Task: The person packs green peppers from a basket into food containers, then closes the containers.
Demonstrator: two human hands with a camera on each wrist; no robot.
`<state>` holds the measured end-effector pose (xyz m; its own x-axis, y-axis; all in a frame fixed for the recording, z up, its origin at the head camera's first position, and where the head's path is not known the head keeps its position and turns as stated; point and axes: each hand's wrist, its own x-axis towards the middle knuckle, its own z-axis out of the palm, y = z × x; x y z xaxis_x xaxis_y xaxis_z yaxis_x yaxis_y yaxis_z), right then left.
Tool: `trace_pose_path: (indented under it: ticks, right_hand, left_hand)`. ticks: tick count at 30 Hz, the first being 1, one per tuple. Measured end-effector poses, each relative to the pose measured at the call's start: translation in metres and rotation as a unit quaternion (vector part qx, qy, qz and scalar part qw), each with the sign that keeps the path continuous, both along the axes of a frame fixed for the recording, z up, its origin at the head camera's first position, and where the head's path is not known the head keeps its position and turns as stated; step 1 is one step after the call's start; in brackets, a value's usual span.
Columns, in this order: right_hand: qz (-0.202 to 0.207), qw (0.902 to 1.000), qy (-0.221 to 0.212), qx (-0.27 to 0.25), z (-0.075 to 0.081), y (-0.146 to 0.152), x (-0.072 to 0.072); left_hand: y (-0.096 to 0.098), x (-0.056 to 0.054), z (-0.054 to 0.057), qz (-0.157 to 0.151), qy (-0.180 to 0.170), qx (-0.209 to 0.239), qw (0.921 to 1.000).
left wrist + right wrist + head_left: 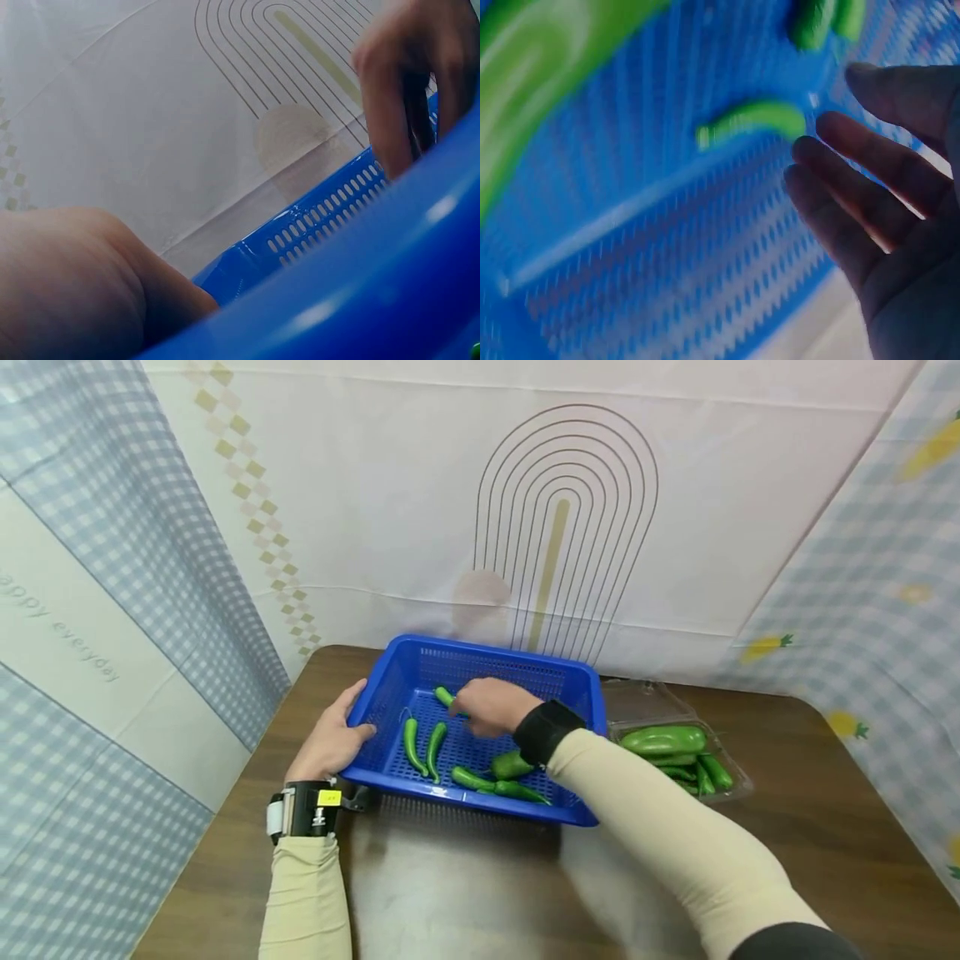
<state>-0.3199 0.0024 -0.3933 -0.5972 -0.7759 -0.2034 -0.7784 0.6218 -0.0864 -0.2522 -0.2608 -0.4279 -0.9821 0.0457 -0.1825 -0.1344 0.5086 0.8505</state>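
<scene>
Lying inside the blue basket (495,653) are green peppers (412,745).

Head view, 7 o'clock: left sleeve (303,902), cream, lightly wrinkled. Left wrist unit: black strap (302,814) — yellow label (329,798) at 2 o'clock, print too small to read; black bracket (356,799) at 3 o'clock; small metallic fitting (319,818) at 4 o'clock; pale block (275,817) at 9 o'clock. Head view, 4 o'clock: right sleeve (667,827), matching cream — broad black wristband (551,732) at its 10 o'clock end, dark band (795,942) at its 4 o'clock end. Left hand (330,739) and right hand (491,706): bare.
</scene>
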Motion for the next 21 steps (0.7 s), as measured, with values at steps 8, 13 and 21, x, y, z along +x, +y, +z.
trace_pose_path:
  ticks: [8,13,21]
  right_hand:
    - [0.095,0.9936,0.057,-0.022,-0.043,-0.027,0.001]
    - [0.066,0.9957,0.058,-0.032,-0.049,-0.028,-0.001]
    - [0.06,0.9952,0.051,-0.058,-0.055,-0.036,-0.003]
  left_hand:
    - [0.006,0.0,-0.004,0.0,-0.003,0.011,0.9999]
    - [0.007,0.0,-0.003,0.001,0.0,0.016,0.9999]
    - [0.0,0.001,-0.002,0.007,-0.001,0.014,0.9999]
